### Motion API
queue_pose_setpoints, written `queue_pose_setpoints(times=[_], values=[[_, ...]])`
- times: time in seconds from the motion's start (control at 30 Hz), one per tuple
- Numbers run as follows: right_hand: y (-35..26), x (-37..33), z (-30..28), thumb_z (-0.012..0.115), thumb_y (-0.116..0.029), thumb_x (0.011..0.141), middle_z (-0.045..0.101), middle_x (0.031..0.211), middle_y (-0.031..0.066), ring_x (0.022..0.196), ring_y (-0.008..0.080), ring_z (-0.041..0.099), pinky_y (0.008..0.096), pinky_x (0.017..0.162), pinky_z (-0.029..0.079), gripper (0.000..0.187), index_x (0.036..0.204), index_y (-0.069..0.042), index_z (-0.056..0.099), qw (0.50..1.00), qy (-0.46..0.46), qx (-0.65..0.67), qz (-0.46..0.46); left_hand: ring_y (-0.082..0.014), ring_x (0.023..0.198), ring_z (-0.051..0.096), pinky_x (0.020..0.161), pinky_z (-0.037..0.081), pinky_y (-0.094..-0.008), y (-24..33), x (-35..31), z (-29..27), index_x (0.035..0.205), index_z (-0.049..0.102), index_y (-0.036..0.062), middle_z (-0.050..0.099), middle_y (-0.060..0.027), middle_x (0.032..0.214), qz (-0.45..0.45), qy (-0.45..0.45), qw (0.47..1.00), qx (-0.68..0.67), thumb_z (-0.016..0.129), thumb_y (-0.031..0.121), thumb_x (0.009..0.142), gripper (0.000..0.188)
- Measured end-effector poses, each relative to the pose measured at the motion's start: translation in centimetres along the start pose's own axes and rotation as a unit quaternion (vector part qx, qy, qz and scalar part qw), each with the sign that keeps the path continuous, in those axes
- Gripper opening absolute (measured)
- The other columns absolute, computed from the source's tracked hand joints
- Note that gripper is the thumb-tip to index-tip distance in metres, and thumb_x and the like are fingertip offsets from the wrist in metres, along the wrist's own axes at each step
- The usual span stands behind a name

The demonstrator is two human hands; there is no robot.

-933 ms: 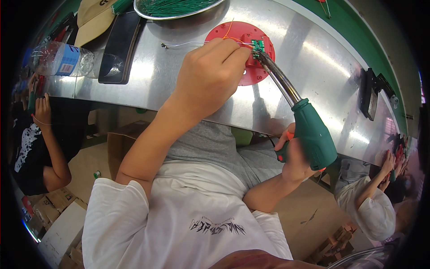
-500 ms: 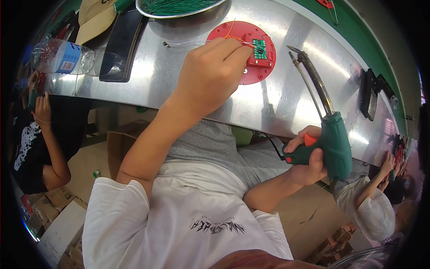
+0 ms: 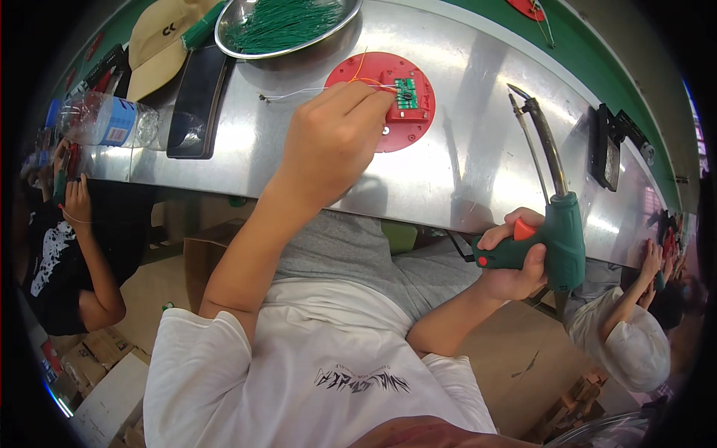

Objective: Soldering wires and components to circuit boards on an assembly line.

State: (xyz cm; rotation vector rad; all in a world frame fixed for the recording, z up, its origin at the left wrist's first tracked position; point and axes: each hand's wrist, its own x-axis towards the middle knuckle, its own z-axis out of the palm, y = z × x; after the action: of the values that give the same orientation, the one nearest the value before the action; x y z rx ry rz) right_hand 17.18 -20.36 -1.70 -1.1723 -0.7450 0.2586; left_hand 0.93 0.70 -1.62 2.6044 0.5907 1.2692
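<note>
A round red plastic disc (image 3: 420, 133) lies on the metal bench. On it sits a small green circuit board (image 3: 405, 94) in a raised red housing. Thin white and orange wires (image 3: 299, 92) run between the board and my left hand (image 3: 332, 134). That hand is closed at the board's left edge, pinching the wires; its fingertips are partly hidden behind the knuckles. My right hand (image 3: 515, 257) grips a green soldering gun (image 3: 565, 243) by its handle, near the bench's front edge. The gun's long metal tip points up and away, right of the disc and apart from it.
Beyond the disc, a steel bowl (image 3: 355, 13) holds many green wires. To the left lie a dark phone-like slab (image 3: 196, 112), a clear plastic bottle (image 3: 97, 119) and a beige cap (image 3: 158, 48). A black block-shaped object (image 3: 606, 149) stands right. Other people work on both sides.
The view has shifted slightly. The soldering gun's tip has moved right, farther from the disc. My left hand keeps its pinch beside the board.
</note>
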Motion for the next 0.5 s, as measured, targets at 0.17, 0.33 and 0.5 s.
queue_pose_setpoints(times=[0.17,0.33,0.5], values=[[0.3,0.0,-0.8,0.042,-0.039,0.100,0.056,0.096,0.0202,0.051,0.0189,0.056,0.0321,0.043,0.046,0.048,0.111,0.006,0.052,0.997,0.044,0.058,-0.008,-0.0316,0.081,0.066,0.071,0.055,-0.0396,0.5,0.4,-0.3,0.094,0.068,-0.0006,0.066,-0.0133,0.088,-0.014,-0.014,1.000,-0.021,0.066,-0.001,0.077,0.018],[1.2,0.4,-2.0,0.038,-0.041,0.101,0.056,0.101,0.0182,0.053,0.0177,0.056,0.0308,0.046,0.047,0.049,0.112,0.005,0.053,0.991,0.101,0.084,-0.040,-0.0307,0.093,0.065,0.078,0.053,-0.0394,1.0,0.2,-0.8,0.103,0.069,0.0019,0.066,-0.0142,0.101,-0.109,-0.030,0.993,-0.017,0.074,0.008,0.075,0.029],[1.3,1.0,-3.1,0.038,-0.042,0.101,0.058,0.092,0.0155,0.051,0.0167,0.053,0.0301,0.047,0.046,0.048,0.110,0.003,0.052,0.981,0.173,0.076,-0.040,-0.0324,0.111,0.055,0.097,0.044,-0.0434,0.7,5.4,-3.8,0.123,0.061,0.0076,0.061,-0.0149,0.114,0.032,-0.097,0.985,0.138,0.080,0.020,0.069,0.059]])
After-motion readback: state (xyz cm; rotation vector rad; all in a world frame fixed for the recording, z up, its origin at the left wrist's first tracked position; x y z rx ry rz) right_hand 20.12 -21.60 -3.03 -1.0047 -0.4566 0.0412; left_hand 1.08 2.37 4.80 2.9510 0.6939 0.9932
